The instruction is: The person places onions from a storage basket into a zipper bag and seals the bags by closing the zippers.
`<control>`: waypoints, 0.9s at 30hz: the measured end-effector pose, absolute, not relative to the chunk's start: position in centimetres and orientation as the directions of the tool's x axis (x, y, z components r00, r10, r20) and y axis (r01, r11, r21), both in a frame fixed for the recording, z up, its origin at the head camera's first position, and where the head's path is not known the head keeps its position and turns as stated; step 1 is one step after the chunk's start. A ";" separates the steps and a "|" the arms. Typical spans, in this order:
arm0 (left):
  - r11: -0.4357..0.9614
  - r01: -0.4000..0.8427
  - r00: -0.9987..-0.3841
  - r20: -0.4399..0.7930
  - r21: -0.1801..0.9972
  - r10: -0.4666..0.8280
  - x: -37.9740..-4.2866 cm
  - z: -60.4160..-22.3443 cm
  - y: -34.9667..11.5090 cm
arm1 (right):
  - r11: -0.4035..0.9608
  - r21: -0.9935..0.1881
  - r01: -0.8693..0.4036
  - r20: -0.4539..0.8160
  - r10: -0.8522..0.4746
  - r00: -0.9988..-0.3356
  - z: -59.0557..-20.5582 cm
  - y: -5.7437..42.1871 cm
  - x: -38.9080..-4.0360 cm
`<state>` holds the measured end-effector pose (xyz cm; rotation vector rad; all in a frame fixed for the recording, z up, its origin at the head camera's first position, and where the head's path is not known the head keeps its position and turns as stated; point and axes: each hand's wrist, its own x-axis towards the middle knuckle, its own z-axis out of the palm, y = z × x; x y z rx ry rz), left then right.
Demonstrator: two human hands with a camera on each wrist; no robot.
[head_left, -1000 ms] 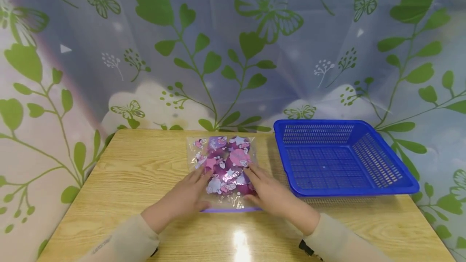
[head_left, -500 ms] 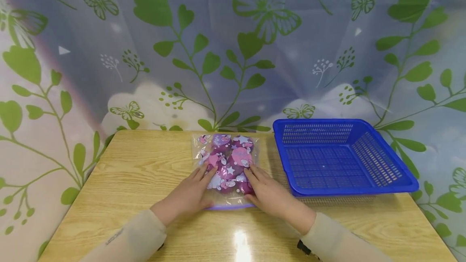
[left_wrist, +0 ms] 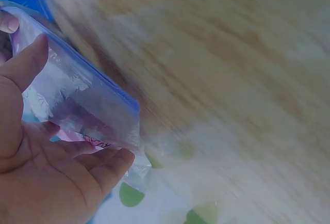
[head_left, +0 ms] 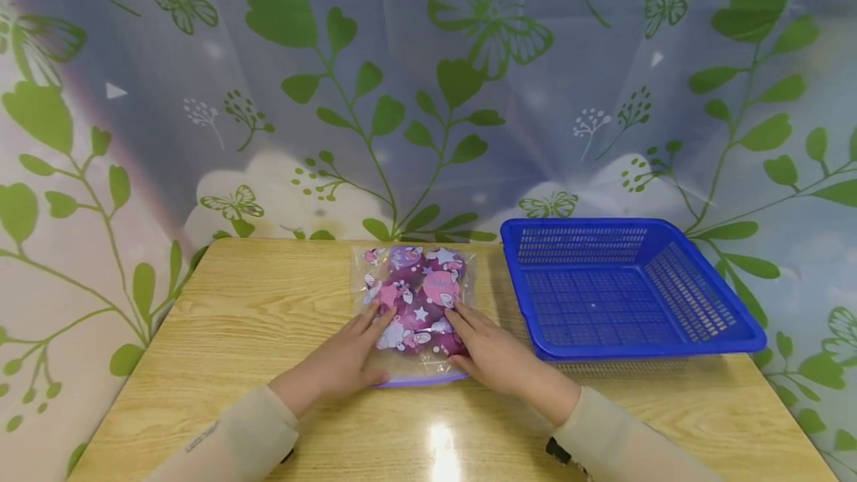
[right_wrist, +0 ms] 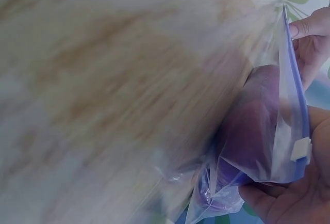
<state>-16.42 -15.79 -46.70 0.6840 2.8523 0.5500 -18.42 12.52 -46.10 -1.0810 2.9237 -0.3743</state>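
A clear zip bag (head_left: 420,315) printed with pink and lilac stars lies flat on the table, with rounded purple-red things showing through it. My left hand (head_left: 338,359) rests on its left side, fingers extended over the edge and thumb near the front corner. On the opposite side my right hand (head_left: 498,352) lies in the same way, fingertips on the bag. A purple zip strip runs along the front edge, and the right wrist view shows a white slider (right_wrist: 300,149) on it. What the purple things are, I cannot tell.
Right of the bag stands a blue plastic basket (head_left: 643,352) with slotted walls, close to my right hand. The wooden table (head_left: 254,296) ends at a hanging cloth (head_left: 415,192) printed with leaves and butterflies.
The bag has shifted slightly to the right and away from me since the earliest frame, with my left hand moving along. In the last half second little has changed; both hands stay on it.
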 end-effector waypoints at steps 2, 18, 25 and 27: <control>0.825 0.404 -0.883 -0.066 0.394 0.464 -16.4 -46.7 -15.9 | 0.732 -0.224 -0.643 0.070 -0.646 -0.760 -46.0 12.5 -18.5; 0.804 0.461 -0.877 0.056 0.375 0.476 -15.6 -45.7 -17.3 | 0.717 -0.261 -0.647 0.069 -0.654 -0.753 -43.6 13.0 -16.8; 0.812 0.461 -0.882 0.085 0.357 0.463 -15.1 -44.6 -17.9 | 0.696 -0.252 -0.673 0.143 -0.661 -0.737 -41.0 14.1 -16.5; 0.815 0.452 -0.888 0.099 0.363 0.448 -15.0 -44.1 -18.2 | 0.696 -0.242 -0.676 0.169 -0.655 -0.736 -40.4 14.7 -16.6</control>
